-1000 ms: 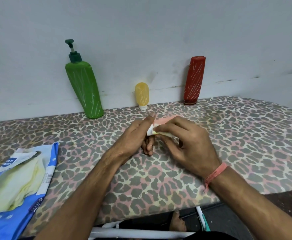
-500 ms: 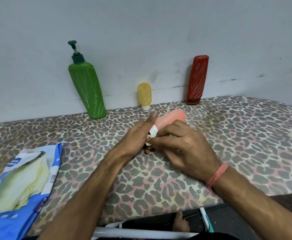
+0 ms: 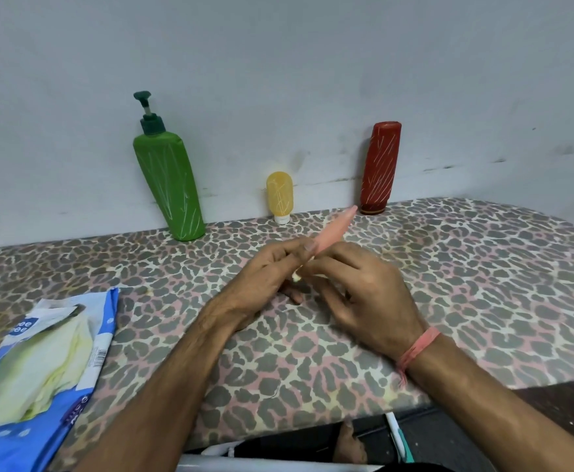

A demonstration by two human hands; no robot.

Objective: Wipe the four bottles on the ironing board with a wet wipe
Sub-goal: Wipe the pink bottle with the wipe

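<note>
Pink and slim, a small bottle [image 3: 335,228] is held above the middle of the ironing board [image 3: 483,284], its far end angled up toward the wall. The left hand [image 3: 265,277] grips its lower end, thumb and fingers curled round it. The right hand [image 3: 364,294], a pink thread band [image 3: 418,345] on its wrist, has its fingers curled against the same end, where a small bit of pale wet wipe [image 3: 296,275] shows between the two hands; how much of the wipe the right hand holds is hidden. Three more bottles stand at the board's far edge against a grey wall [image 3: 279,63]: a tall green pump bottle [image 3: 168,185] on the left, leaning; a small yellow bottle [image 3: 280,195] in the middle, standing on its white cap; and a red bottle [image 3: 380,168] on the right, also cap down. All three show thin pale scratch-like marks. A blue pack of wipes [image 3: 37,373] lies open at the near left of the leopard-print board cover.
</note>
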